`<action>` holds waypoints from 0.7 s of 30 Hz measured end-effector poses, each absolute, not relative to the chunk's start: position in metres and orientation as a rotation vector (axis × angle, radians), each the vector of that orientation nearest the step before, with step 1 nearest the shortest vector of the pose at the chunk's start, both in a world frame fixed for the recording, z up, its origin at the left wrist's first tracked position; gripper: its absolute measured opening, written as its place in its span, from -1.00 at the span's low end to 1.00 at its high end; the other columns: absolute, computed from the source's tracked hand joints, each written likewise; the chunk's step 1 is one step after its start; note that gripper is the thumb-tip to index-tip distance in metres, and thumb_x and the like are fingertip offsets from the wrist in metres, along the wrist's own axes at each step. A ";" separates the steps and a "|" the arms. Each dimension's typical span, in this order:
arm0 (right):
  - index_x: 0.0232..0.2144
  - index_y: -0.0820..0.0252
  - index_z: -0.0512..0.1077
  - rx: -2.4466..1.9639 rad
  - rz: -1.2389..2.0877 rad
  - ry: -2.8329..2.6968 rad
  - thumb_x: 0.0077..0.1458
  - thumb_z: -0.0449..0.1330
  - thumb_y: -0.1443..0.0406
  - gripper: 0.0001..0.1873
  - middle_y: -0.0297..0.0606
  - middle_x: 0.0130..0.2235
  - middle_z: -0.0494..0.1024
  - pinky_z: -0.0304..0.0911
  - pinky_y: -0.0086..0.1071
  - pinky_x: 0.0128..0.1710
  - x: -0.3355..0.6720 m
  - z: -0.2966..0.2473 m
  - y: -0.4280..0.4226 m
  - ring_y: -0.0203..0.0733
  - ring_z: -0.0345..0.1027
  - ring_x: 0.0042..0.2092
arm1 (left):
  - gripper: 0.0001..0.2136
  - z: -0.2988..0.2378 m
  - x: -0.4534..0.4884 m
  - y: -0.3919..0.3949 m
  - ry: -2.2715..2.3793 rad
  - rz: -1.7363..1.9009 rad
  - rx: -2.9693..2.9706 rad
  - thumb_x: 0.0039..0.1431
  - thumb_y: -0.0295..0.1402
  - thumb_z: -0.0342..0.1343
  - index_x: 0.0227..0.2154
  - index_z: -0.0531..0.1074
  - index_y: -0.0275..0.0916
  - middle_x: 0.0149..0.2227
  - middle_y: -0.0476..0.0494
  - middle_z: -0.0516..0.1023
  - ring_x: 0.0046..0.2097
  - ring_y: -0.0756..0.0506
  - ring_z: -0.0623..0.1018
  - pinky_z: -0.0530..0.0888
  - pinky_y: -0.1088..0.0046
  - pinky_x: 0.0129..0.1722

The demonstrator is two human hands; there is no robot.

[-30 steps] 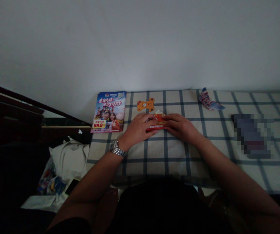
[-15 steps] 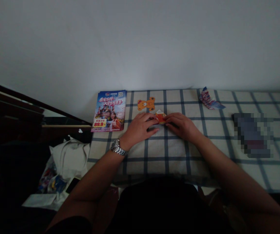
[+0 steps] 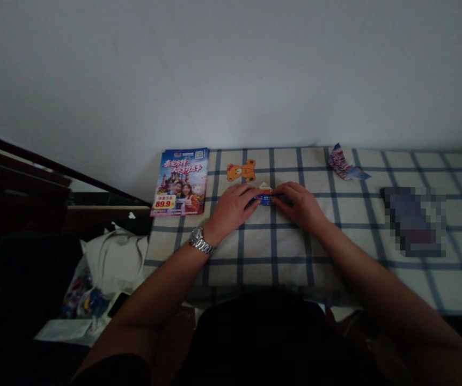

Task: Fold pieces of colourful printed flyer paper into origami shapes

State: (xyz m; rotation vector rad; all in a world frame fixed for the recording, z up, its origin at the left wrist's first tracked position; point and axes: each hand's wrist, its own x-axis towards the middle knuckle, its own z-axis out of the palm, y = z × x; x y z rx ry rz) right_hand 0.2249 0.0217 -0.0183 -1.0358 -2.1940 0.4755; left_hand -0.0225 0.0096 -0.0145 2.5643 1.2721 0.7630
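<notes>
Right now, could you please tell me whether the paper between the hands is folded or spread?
Folded: between the left hand and right hand, the paper shows a pointed white top above a blue strip.

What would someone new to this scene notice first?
Probably the bright flyers at the left end of the checked cloth, near the wall, the top one showing a big red 89.9. Next might come the orange bear, right of the flyers and just beyond the left hand. Then the small folded paper, partly hidden between the fingers of the left hand and right hand.
</notes>
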 end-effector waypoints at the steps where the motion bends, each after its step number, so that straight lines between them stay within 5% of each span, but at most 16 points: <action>1: -0.07 0.09 0.51 -1.044 0.466 -2.192 0.34 0.26 0.27 -0.87 -0.13 -0.11 0.61 0.46 -0.09 -0.03 0.224 -0.019 0.022 0.03 0.52 -0.07 | -0.77 -0.014 -0.022 0.010 1.278 0.765 2.558 0.51 -0.28 0.07 0.11 0.48 -0.16 0.02 -0.17 0.56 0.03 -0.17 0.55 0.53 0.19 0.07; 21: -0.11 0.08 0.60 -1.032 0.308 -2.285 0.38 0.20 0.23 -0.83 -0.09 -0.07 0.60 0.44 0.04 -0.01 0.225 -0.025 0.024 0.09 0.44 -0.04 | -0.74 -0.014 -0.022 0.008 1.171 0.716 2.613 0.49 -0.29 0.09 0.14 0.51 -0.17 0.19 -0.17 0.56 0.19 -0.20 0.53 0.46 0.06 0.22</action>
